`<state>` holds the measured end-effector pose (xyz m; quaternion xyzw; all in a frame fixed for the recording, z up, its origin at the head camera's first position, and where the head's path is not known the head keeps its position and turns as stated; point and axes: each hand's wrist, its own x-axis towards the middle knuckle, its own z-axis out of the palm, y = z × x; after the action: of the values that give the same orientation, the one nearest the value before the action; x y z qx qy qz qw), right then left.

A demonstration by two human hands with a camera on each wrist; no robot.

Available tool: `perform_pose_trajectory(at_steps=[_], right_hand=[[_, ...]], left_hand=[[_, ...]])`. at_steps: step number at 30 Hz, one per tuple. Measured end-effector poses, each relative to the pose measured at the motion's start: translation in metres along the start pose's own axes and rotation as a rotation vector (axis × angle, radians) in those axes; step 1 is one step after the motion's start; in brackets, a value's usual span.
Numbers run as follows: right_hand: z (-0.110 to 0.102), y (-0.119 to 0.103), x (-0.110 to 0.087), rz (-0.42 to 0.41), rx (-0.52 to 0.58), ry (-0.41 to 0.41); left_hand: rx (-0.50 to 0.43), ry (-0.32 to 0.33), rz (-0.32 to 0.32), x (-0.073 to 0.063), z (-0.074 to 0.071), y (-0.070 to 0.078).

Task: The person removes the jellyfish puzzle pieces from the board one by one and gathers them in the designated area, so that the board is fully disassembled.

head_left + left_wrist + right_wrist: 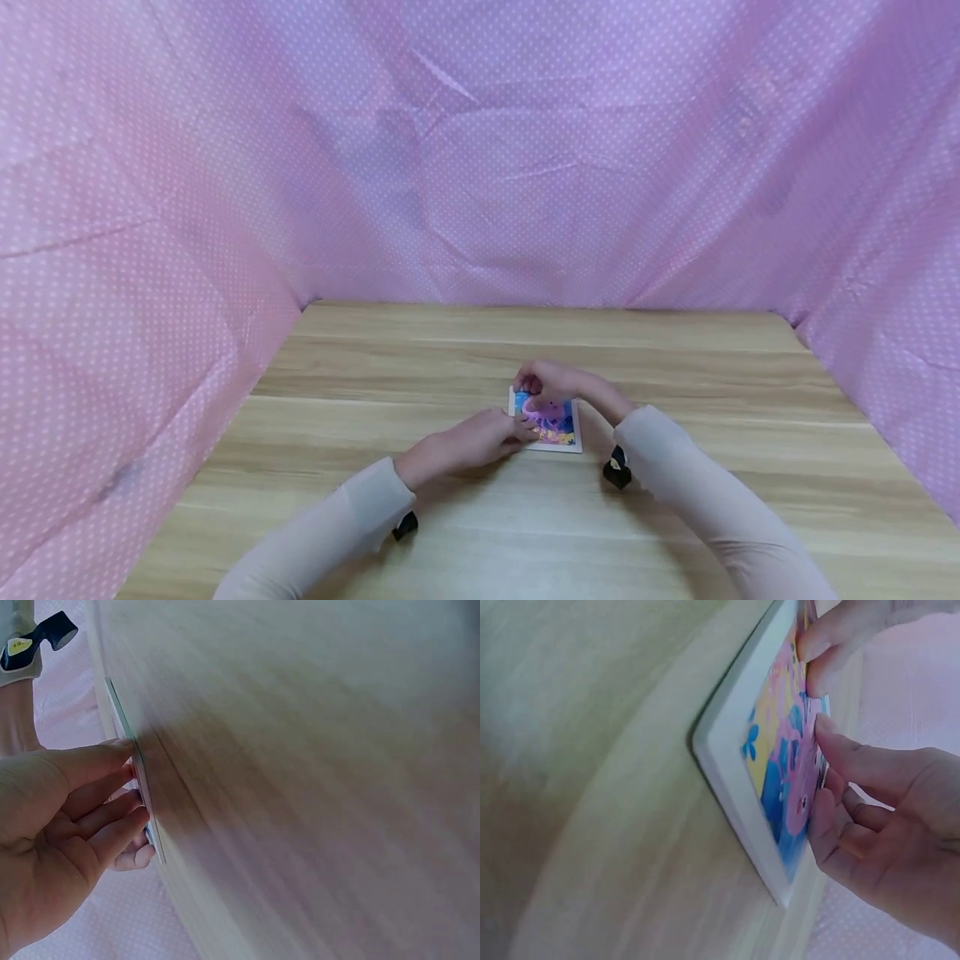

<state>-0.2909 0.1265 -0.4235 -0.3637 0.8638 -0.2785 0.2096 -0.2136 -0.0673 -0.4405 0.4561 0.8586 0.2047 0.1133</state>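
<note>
A flat square picture board (pixel 559 431) with a white border lies on the wooden table; its picture has a pink figure on blue and yellow. My left hand (pixel 491 437) rests at the board's lower left, fingers reaching over the picture. In the left wrist view, the thumb of my left hand (pixel 56 802) touches the board's edge (pixel 120 716). Above the far part of the board, my right hand (pixel 551 382) bends down with fingertips on the picture. The right wrist view shows thumb and fingers of my right hand (pixel 900 817) apart on the picture (pixel 784 772).
The wooden table (pixel 360 358) extends around the board on all sides. Pink dotted cloth (pixel 480 183) hangs behind and along both sides. A black device (pixel 617 469) sits under the right wrist, and another black device (pixel 406 527) under the left.
</note>
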Motion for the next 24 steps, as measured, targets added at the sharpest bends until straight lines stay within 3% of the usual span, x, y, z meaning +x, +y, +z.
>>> perform_pose_trajectory(at_steps=[7,13,19,24], right_hand=[[0.005,0.007,-0.005,-0.138,0.044,-0.035],[0.01,0.007,-0.005,-0.095,-0.017,0.059],[0.004,0.002,-0.002,-0.138,-0.127,0.045],[-0.002,-0.007,0.0,-0.095,-0.22,0.019]], left_hand=[[0.011,0.016,0.023,-0.001,0.0,0.0],[0.01,0.01,0.001,-0.001,0.0,-0.001],[0.008,0.017,0.009,-0.001,0.002,-0.001],[0.027,0.024,0.004,-0.001,0.002,0.0]])
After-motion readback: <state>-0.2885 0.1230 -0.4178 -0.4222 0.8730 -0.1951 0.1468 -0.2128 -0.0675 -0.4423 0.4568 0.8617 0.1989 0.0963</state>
